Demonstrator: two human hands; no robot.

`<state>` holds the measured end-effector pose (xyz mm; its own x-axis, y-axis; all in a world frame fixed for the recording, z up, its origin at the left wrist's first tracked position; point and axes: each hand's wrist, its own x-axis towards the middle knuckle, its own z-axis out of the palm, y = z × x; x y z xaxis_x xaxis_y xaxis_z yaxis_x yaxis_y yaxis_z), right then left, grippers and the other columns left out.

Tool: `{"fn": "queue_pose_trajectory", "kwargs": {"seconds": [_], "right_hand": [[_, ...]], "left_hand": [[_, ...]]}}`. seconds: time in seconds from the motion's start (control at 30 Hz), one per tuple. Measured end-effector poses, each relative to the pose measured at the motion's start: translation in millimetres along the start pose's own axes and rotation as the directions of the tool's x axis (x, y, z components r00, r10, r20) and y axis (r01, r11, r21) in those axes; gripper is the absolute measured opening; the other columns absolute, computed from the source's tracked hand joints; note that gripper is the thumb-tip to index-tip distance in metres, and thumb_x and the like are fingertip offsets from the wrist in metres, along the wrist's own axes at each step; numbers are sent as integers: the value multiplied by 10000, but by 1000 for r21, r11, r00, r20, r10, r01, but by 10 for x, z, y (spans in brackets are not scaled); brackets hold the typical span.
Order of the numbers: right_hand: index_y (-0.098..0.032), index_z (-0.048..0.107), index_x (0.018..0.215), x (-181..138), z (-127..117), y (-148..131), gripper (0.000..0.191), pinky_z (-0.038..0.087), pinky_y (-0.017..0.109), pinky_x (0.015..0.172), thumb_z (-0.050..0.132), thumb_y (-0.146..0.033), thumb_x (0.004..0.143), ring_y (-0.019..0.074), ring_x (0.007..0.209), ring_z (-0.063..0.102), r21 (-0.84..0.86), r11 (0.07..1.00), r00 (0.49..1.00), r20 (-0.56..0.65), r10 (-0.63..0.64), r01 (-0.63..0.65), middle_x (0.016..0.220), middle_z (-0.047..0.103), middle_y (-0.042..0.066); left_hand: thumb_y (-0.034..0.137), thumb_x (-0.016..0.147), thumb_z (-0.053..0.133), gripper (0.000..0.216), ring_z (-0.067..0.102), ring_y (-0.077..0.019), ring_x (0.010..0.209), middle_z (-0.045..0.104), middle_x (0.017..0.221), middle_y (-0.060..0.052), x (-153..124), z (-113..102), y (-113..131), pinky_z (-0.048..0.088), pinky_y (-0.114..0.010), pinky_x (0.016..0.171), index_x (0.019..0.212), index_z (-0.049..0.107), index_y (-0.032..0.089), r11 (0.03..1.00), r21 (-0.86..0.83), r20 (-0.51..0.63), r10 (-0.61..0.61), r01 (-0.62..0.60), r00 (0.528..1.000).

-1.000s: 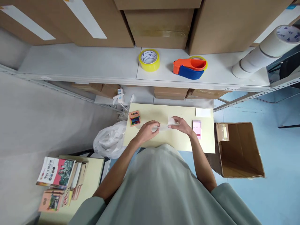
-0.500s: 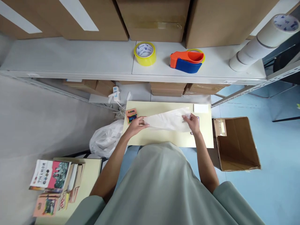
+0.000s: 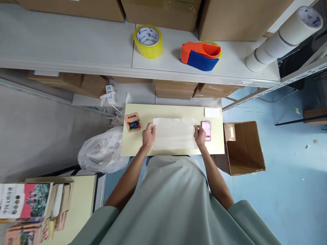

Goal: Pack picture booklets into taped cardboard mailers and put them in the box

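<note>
A white, flat sheet, thin like paper or film, is spread out low over the pale yellow table. My left hand is closed on its left edge, thumb uppermost. At the right edge, my right hand pinches the sheet between thumb and fingers. A phone with a lit pink-and-white screen lies just beyond my right hand. Left of my left hand rests a small pink book or box with a colourful picture.
A shelf ahead carries yellow tape, an orange-and-blue tape dispenser and white rolls. An open carton stands on the right. On the left are a white plastic bag and stacked books.
The sheet was narrow and slanted; now it is spread flat and level. My hands have come slightly closer together, and the phone is more visible. The view has shifted.
</note>
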<state>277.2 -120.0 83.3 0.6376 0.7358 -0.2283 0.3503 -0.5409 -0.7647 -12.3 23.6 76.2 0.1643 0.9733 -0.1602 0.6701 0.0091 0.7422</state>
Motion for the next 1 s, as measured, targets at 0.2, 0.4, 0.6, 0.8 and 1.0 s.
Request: {"fn": "queue_pose_trajectory", "kwargs": {"seconds": [0.2, 0.4, 0.6, 0.8, 1.0], "right_hand": [[-197, 685, 1183, 133, 287, 155, 408, 338, 278, 625, 332, -395, 1132, 229, 632, 609, -286, 958, 997, 83, 2, 22, 746, 692, 38], [-222, 668, 1109, 268, 579, 245, 343, 353, 272, 658, 391, -418, 1156, 235, 722, 638, -401, 916, 989, 123, 87, -31, 840, 743, 63], [-195, 643, 1216, 316, 626, 348, 380, 512, 333, 765, 440, -507, 1139, 272, 867, 704, -455, 890, 989, 127, 79, -13, 1009, 753, 127], [-105, 533, 1510, 145, 759, 275, 538, 493, 558, 1152, 407, -468, 1134, 379, 1470, 514, -454, 819, 936, 168, -308, 351, 1591, 492, 295], [-83, 353, 1701, -14, 1340, 35, 602, 264, 509, 1358, 289, -319, 1152, 291, 1706, 162, -408, 669, 768, 488, -416, 621, 1807, 267, 171]], "left_hand": [[365, 1090, 517, 217, 776, -286, 993, 810, 1089, -127, 65, 117, -278, 502, -306, 821, 1190, 654, 230, 983, 185, 41, -30, 22, 999], [387, 1068, 551, 236, 774, -321, 1033, 810, 1070, -150, 73, 269, -523, 542, -364, 910, 1197, 643, 213, 951, 254, -9, -180, 176, 984], [438, 1037, 569, 427, 724, -355, 1181, 749, 1253, -189, 118, 280, -695, 546, -485, 1068, 1374, 590, 176, 972, 194, -77, -122, 134, 990], [493, 1088, 450, 650, 335, -380, 1629, 427, 1683, -275, -49, 445, -627, 292, -572, 1326, 1607, 431, 103, 977, 202, -61, 84, -70, 995], [409, 1116, 319, 676, 53, -329, 1715, 192, 1823, -182, -234, 975, -421, 122, -605, 1383, 1716, 316, 97, 926, 187, 199, 292, -328, 936]]}}
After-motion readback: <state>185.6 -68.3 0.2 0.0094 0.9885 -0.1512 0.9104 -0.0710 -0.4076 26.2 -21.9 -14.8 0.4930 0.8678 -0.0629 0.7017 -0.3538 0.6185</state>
